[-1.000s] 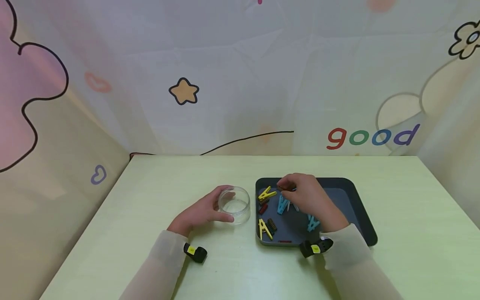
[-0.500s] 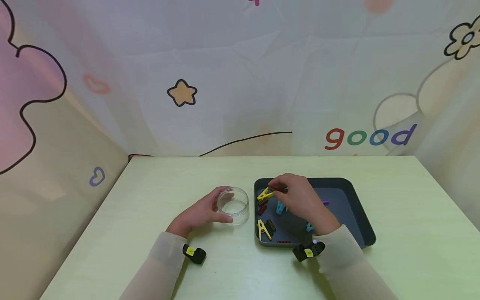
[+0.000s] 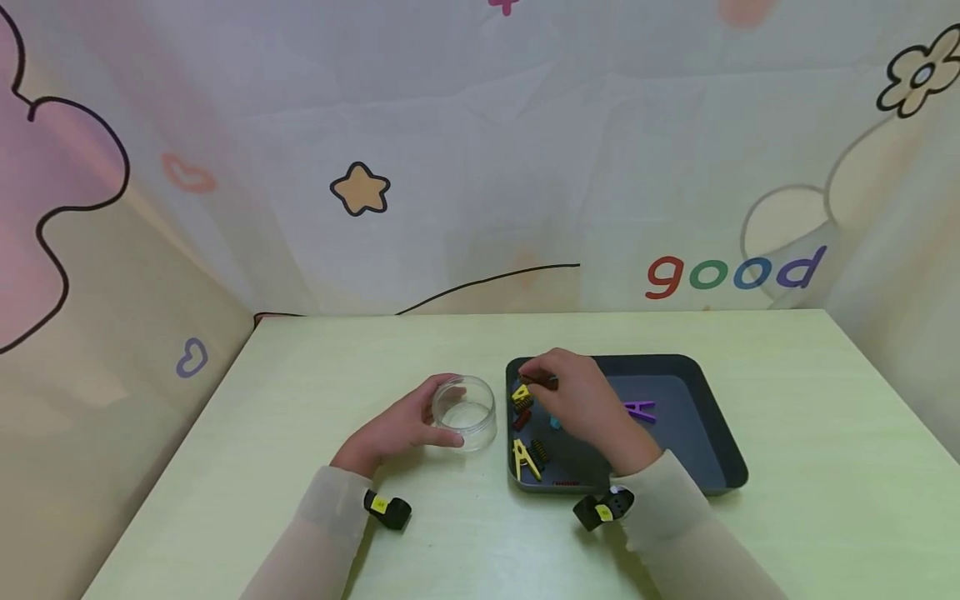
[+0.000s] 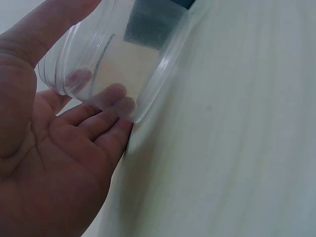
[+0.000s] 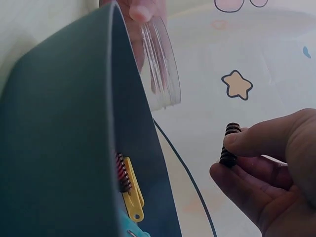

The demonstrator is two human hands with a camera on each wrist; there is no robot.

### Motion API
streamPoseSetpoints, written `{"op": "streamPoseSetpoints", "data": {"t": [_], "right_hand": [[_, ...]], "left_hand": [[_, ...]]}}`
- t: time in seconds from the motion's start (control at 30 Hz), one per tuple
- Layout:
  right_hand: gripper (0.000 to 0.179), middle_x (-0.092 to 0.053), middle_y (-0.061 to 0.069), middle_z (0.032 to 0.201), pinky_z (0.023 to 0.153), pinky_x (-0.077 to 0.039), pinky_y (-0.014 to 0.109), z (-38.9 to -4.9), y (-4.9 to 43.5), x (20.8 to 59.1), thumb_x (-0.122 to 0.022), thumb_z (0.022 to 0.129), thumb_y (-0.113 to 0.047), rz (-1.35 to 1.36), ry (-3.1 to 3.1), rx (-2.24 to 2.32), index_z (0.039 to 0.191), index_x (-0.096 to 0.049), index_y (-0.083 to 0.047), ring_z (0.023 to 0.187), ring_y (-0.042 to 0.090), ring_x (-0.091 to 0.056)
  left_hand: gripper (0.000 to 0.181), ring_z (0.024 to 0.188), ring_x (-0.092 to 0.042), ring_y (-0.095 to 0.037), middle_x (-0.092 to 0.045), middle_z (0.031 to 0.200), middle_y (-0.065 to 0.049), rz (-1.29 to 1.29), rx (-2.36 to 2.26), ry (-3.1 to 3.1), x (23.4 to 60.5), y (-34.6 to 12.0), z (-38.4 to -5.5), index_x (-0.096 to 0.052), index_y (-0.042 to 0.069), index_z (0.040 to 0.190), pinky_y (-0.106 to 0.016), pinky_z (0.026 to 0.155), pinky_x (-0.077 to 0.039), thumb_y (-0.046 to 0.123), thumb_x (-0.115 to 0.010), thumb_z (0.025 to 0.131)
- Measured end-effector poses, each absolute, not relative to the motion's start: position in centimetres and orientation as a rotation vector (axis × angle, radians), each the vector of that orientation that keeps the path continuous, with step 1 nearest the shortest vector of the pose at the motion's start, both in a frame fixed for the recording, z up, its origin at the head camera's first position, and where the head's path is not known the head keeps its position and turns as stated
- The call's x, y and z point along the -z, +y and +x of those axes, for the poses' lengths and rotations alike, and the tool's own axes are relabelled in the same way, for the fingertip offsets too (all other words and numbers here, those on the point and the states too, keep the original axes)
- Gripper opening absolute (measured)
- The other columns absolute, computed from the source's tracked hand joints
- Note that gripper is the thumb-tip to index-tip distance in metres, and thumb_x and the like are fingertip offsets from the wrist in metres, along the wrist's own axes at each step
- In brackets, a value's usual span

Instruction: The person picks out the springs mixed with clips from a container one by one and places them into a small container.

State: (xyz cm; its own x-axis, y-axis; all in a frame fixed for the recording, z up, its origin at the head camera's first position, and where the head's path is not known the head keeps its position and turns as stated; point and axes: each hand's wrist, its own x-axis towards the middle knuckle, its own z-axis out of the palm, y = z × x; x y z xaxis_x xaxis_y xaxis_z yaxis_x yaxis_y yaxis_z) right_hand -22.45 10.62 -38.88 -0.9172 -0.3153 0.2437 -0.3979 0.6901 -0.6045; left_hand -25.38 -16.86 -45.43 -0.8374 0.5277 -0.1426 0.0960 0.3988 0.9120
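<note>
On the left, a clear round plastic jar point(image 3: 467, 423) stands with its mouth up, and my left hand point(image 3: 405, 427) grips its side between thumb and fingers. Seen from the left wrist, the fingertips point(image 4: 116, 94) press against the far side of the jar wall. Over the left part of the dark grey tray point(image 3: 686, 442), my right hand point(image 3: 581, 400) pinches a dark coil spring point(image 5: 230, 145) between thumb and fingers, raised above the tray rim in the right wrist view. Below lie a yellow clothespin point(image 3: 525, 461), a red spring point(image 3: 522, 419) and a dark spring point(image 3: 538, 454).
A purple clothespin point(image 3: 641, 410) lies in the tray just right of the right hand. Part of a blue clothespin point(image 3: 555, 422) shows beneath that hand. The pale table point(image 3: 480, 533) meets a printed cloth backdrop point(image 3: 465, 183) at the back.
My right hand has moved left across the tray with the spring in its fingers, uncovering the purple clothespin and covering the blue ones. The left hand keeps its hold on the jar.
</note>
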Motion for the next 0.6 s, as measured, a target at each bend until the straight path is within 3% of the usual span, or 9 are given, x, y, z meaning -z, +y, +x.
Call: {"op": "streamPoseSetpoints", "data": {"t": [0.47, 0.6], "right_hand": [[0.021, -0.068, 0.003, 0.1, 0.082, -0.058, 0.034, -22.1, 9.1, 39.2, -0.07, 0.088, -0.009, 0.637, -2.728, -0.997, 0.109, -0.071, -0.01, 0.091, 0.017, -0.066], [0.022, -0.068, 0.002, 0.103, 0.083, -0.058, 0.034, -21.9, 8.6, 39.5, -0.069, 0.089, -0.011, 0.634, -2.771, -0.974, 0.111, -0.071, -0.012, 0.092, 0.016, -0.064]], "left_hand": [[0.082, 0.139, -0.039, -0.017, -0.048, 0.143, 0.006, 0.5, -1.438, 2.275, 45.5, -16.9, -25.4, -0.036, 0.037, 0.14, -0.046, 0.119, -0.028, 0.028, -0.084, 0.075], [0.082, 0.138, -0.039, -0.018, -0.048, 0.143, 0.005, 0.512, -1.445, 2.259, 45.6, -16.9, -25.3, -0.035, 0.035, 0.141, -0.046, 0.118, -0.028, 0.027, -0.084, 0.075]]}}
